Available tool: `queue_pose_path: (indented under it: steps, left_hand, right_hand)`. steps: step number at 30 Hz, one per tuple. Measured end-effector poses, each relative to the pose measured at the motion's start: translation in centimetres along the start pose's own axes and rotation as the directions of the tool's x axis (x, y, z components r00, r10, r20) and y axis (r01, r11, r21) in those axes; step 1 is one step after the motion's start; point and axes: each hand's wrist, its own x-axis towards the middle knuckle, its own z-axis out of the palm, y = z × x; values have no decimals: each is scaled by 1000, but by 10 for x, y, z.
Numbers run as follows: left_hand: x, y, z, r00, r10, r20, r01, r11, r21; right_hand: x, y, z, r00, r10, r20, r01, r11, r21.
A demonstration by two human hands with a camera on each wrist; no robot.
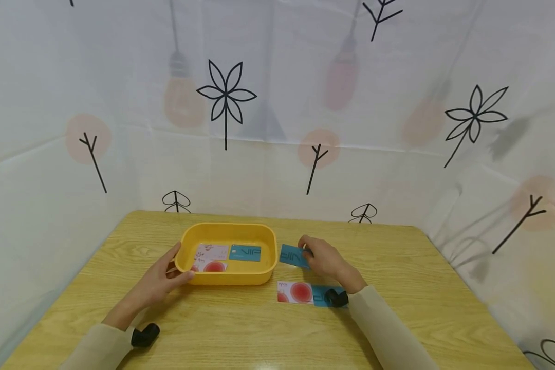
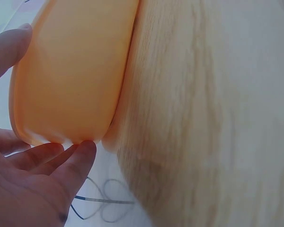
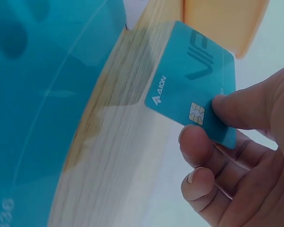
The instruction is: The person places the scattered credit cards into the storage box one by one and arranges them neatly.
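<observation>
My left hand (image 1: 159,277) grips the left end of a yellow plastic tray (image 1: 231,279), thumb on its near side and fingertips against the end wall. Inside the tray lie a blue VIP card (image 1: 245,253), a pale flowered card (image 1: 213,250) and a white card with a red circle (image 1: 214,266). Just right of the tray, my right hand (image 1: 324,258) pinches another blue VIP card (image 1: 292,255) between thumb and fingers. That card tilts above the table in the right wrist view, its gold chip (image 3: 197,113) near the thumb.
On the wooden table (image 1: 231,329), in front of the right hand, a white card with a red circle (image 1: 296,292) lies beside a blue card (image 1: 320,296), partly covered by the black wrist camera (image 1: 336,298). A patterned white cloth (image 1: 277,174) hangs around the table.
</observation>
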Motion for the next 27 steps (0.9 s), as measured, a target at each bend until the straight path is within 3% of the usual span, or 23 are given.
queue_pose_path:
  steps: [9,27]
  left_hand:
    - [-1,2,0,1000,8,4,-8,1000,-2]
    - [0,-1,1,1000,-5,-8,5,1000,8]
  right_hand:
    - [-1,0,0,999,-16,-33,17,999,33]
    - [-2,0,-5,982,-75,-175,82,996,37]
